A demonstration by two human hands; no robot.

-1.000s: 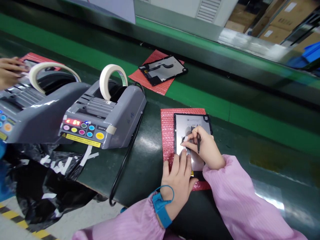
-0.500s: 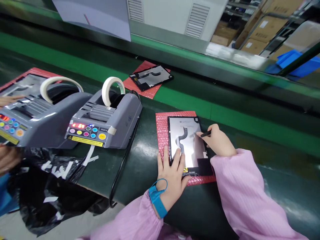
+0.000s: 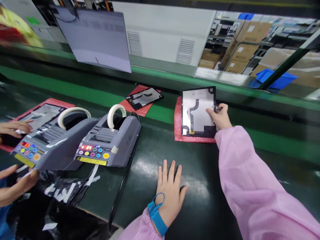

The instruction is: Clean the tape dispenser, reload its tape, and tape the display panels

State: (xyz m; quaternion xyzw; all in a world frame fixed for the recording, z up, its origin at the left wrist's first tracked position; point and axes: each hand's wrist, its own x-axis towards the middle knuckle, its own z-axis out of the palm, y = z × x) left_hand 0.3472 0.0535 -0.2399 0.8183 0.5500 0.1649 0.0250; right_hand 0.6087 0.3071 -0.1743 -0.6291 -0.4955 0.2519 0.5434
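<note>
My right hand (image 3: pixel 221 116) grips the right edge of a tablet screen (image 3: pixel 200 110), thumb on its silvery back and fingers at the edge. A small dark tool (image 3: pixel 219 108) shows between those fingers; its kind is hard to tell. The screen has a black border and a curved grey flex cable (image 3: pixel 192 113). Beneath the screen lies a pink bubble-wrap sheet (image 3: pixel 178 123), over the bench's far edge and the green strip. My left hand (image 3: pixel 170 188), with a blue wrist strap (image 3: pixel 157 218), rests flat on the dark green bench, fingers spread, holding nothing.
Two grey tape dispensers (image 3: pixel 110 140) with white tape rolls stand to the left. Another tablet screen (image 3: pixel 145 97) lies on pink wrap on the green strip (image 3: pixel 165 123). A co-worker's hands (image 3: pixel 18 186) are at far left, near a black bag (image 3: pixel 50 213) with tape scraps. A black cable (image 3: pixel 122 176) crosses the bench.
The tablet screen and its pink wrap have moved away from me, onto the green strip, with my right hand on the screen's edge. My left hand has come off the screen onto the bench.
</note>
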